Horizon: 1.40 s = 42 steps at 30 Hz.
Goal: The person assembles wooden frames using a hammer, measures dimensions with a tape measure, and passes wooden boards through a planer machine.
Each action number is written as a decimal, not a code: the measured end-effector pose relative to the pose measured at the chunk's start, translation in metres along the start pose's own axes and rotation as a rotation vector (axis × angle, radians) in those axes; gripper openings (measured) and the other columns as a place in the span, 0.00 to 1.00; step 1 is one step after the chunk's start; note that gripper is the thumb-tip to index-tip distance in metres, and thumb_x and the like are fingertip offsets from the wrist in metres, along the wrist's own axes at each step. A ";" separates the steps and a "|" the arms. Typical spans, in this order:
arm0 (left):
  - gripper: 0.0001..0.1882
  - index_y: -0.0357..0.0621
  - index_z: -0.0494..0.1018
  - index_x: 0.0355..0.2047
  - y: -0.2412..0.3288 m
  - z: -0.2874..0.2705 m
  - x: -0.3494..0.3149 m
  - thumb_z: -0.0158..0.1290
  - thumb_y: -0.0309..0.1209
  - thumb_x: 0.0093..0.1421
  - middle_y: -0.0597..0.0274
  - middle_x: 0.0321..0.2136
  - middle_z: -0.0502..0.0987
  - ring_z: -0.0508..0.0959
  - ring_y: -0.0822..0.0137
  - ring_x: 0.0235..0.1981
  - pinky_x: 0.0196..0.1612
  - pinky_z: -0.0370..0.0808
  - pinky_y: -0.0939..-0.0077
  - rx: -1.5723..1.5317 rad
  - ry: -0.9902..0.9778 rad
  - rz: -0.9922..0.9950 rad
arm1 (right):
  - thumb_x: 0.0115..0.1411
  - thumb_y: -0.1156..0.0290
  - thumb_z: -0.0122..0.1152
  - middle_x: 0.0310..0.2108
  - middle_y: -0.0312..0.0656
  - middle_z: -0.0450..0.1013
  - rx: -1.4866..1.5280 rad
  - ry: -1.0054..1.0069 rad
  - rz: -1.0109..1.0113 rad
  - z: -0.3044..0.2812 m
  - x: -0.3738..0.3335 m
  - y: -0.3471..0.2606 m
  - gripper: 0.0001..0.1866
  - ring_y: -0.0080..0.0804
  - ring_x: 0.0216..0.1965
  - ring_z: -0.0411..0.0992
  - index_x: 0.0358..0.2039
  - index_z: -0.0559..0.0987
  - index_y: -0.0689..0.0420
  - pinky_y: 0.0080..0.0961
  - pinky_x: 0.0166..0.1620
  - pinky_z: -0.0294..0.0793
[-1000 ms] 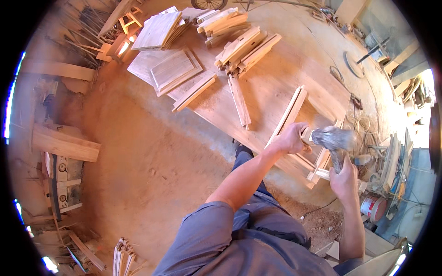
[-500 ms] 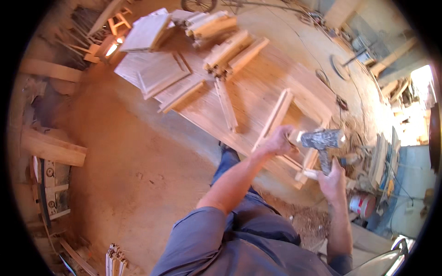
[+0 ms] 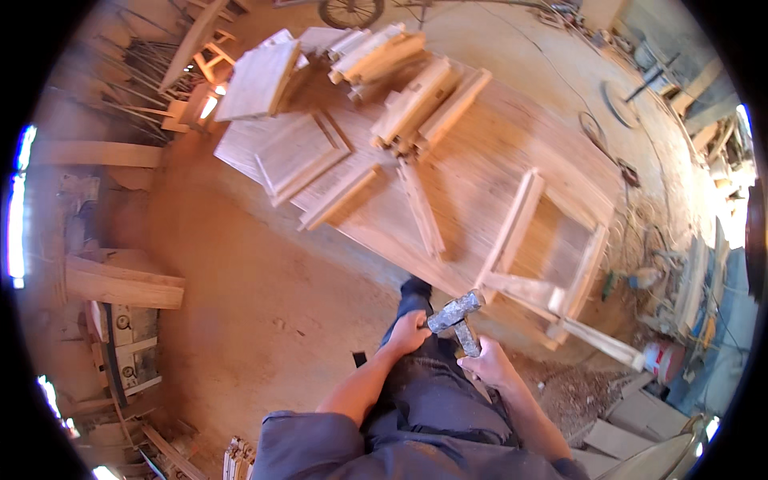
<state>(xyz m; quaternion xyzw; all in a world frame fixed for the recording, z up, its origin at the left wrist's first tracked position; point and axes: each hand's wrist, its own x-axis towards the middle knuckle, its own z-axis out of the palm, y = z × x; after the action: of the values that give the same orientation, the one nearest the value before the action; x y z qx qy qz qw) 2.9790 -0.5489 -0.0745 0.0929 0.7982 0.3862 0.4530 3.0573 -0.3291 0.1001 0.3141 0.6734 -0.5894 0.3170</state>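
We've pulled the hammer (image 3: 454, 313) back from the frame (image 3: 515, 226), left untouched on the table (image 3: 504, 128); right hand (image 3: 490, 365) clamped on the hammer, left hand (image 3: 409, 333) against it, can't tell if gripping.

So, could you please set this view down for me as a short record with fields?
Left hand: at one end of the hammer head; its grip is unclear
Right hand: closed around the handle
Hammer: in front of the person's legs
Wooden frame: on the table, right-hand part
Wooden strip: juts past the table's edge
Elsewhere on table: flat panels, bundled bars
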 end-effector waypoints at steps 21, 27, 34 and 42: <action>0.29 0.27 0.74 0.54 -0.283 0.043 -0.290 0.62 0.38 0.58 0.39 0.39 0.83 0.83 0.59 0.43 0.47 0.78 0.66 -0.286 0.509 -0.533 | 0.64 0.67 0.57 0.26 0.45 0.78 0.470 0.058 -0.009 0.110 0.168 0.066 0.08 0.33 0.24 0.78 0.35 0.79 0.58 0.27 0.22 0.75; 0.24 0.30 0.75 0.50 -0.273 0.049 -0.298 0.61 0.34 0.59 0.43 0.37 0.83 0.82 0.58 0.42 0.46 0.78 0.64 0.009 0.406 -0.383 | 0.60 0.70 0.57 0.21 0.42 0.78 -0.104 0.269 0.334 0.007 0.032 0.234 0.08 0.32 0.19 0.76 0.31 0.83 0.57 0.32 0.24 0.75; 0.16 0.36 0.74 0.46 -0.218 -0.051 -0.109 0.59 0.31 0.60 0.49 0.37 0.80 0.79 0.53 0.39 0.43 0.76 0.59 0.158 0.264 0.151 | 0.67 0.47 0.56 0.48 0.47 0.75 1.329 1.371 -0.486 -0.239 -0.119 0.321 0.22 0.42 0.48 0.75 0.47 0.75 0.53 0.36 0.50 0.78; 0.44 0.35 0.54 0.70 0.232 -0.047 0.004 0.45 0.59 0.68 0.42 0.60 0.70 0.71 0.53 0.59 0.62 0.64 0.50 -0.568 0.014 0.300 | 0.73 0.51 0.44 0.58 0.52 0.74 0.874 0.946 -0.848 -0.308 -0.159 0.143 0.29 0.41 0.60 0.70 0.63 0.70 0.61 0.36 0.66 0.61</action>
<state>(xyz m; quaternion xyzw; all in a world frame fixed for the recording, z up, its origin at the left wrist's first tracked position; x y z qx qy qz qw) 2.8925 -0.4131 0.0987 0.0769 0.6388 0.6567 0.3933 3.2492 -0.0154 0.1739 0.3444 0.5059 -0.6760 -0.4103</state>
